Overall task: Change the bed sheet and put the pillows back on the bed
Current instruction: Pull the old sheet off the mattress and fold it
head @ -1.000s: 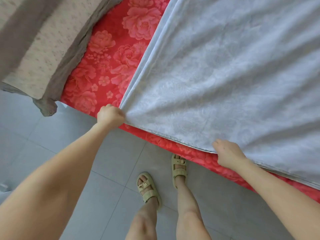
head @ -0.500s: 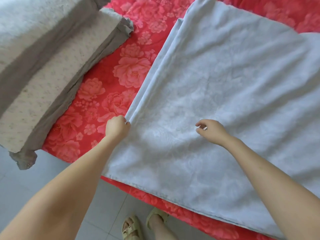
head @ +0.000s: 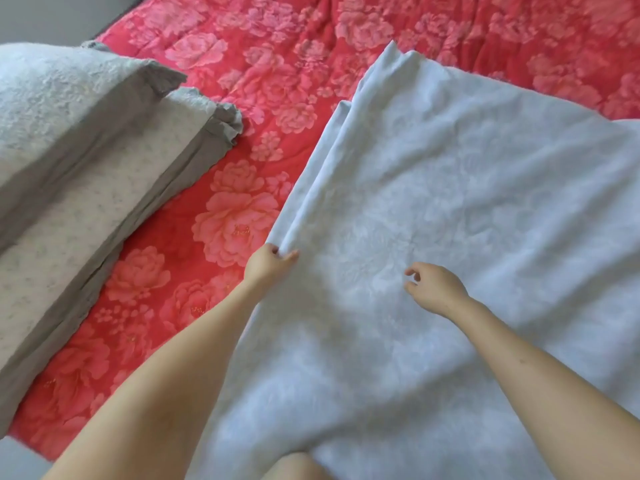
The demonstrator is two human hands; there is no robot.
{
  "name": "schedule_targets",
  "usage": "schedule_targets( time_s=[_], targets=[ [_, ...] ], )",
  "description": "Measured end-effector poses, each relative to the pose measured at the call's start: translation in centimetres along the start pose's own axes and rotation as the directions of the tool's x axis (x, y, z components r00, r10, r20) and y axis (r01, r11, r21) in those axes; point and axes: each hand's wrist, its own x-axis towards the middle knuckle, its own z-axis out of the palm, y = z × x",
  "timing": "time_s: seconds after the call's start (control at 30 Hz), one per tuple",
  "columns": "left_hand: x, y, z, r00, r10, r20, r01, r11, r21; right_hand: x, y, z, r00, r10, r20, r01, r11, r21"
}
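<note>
Left hand (head: 268, 266) in a pinch on the pale sheet (head: 450, 220) fold (right hand (head: 436, 289) loose-fingered, empty)

Pale grey floor (head: 15, 460) at left.

Nothing to read here: no letters, numbers, labels, brand marks or signs on the pale sheet (head: 450, 209) at 3 o'clock, on the pillows (head: 69, 140) at 9 o'clock, or on the red flowered cover (head: 242, 209) between them. Only printed flowers and faint woven patterns, no writing.
</note>
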Motion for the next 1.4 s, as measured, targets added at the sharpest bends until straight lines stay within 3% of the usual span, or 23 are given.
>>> schedule_targets(
  time_s=[0.1,0.17,0.27,0.33,0.43,0.5,0.6,0.67,0.77,0.9,1.1,1.17,1.3,1.4],
  targets=[
    [4.5,3.6,-0.3,0.992,0.099,-0.078,-0.100,0.995,-0.015,4.2,0.7,-2.4,0.999,0.011,-0.031,-0.013,0.999,-0.050],
    [6.9,3.4,-0.6,0.987,0.055,-0.150,-0.051,0.998,0.032,7.7,1.2,-4.2,0.995,0.021,-0.094,-0.030,0.996,-0.089],
    [9.3,3.9,-0.7,0.999,-0.002,-0.044,0.007,0.995,0.103,13.6,2.0,-7.4,0.985,0.057,-0.161,-0.079,0.988,-0.134],
    [12.6,7.5,-0.7,0.998,0.049,0.051,-0.051,0.998,0.043,17.9,2.7,-10.1,0.976,0.096,-0.195,-0.130,0.977,-0.169],
    [19.6,14.2,-0.5,0.991,0.064,0.116,-0.033,0.967,-0.251,24.1,3.4,-14.3,0.951,0.159,-0.264,-0.203,0.968,-0.149],
    [23.9,18.0,0.2,0.990,0.110,0.087,-0.082,0.957,-0.277,27.4,3.9,-15.6,0.955,0.203,-0.218,-0.243,0.954,-0.176],
    [29.3,22.2,1.8,0.962,0.274,-0.014,-0.274,0.962,-0.015,31.1,4.4,-14.4,0.968,0.240,-0.075,-0.251,0.938,-0.238],
    [32.1,24.6,2.2,0.958,0.283,-0.037,-0.280,0.957,0.069,32.3,4.8,-14.1,0.968,0.248,-0.028,-0.248,0.941,-0.229],
    [35.0,27.5,2.5,0.983,0.184,-0.017,-0.185,0.979,-0.084,32.6,4.8,-15.0,0.967,0.255,0.010,-0.246,0.941,-0.231],
    [37.9,30.6,3.2,0.975,0.118,0.190,-0.039,0.927,-0.373,32.9,4.8,-14.8,0.971,0.238,0.005,-0.228,0.936,-0.266],
    [41.1,34.9,4.4,0.975,0.086,0.207,-0.026,0.960,-0.278,33.1,4.9,-14.6,0.964,0.259,0.053,-0.232,0.925,-0.302],
    [41.5,36.3,4.8,0.980,0.117,0.159,-0.073,0.963,-0.258,33.0,4.8,-14.7,0.963,0.261,0.074,-0.228,0.927,-0.298],
    [43.1,40.8,4.0,0.951,0.292,-0.103,-0.309,0.915,-0.259,32.5,4.5,-14.7,0.960,0.264,0.088,-0.226,0.925,-0.306],
    [44.2,41.8,4.7,0.913,0.379,-0.150,-0.392,0.917,-0.071,32.4,4.3,-14.4,0.963,0.263,0.057,-0.229,0.912,-0.340]
  ],
)
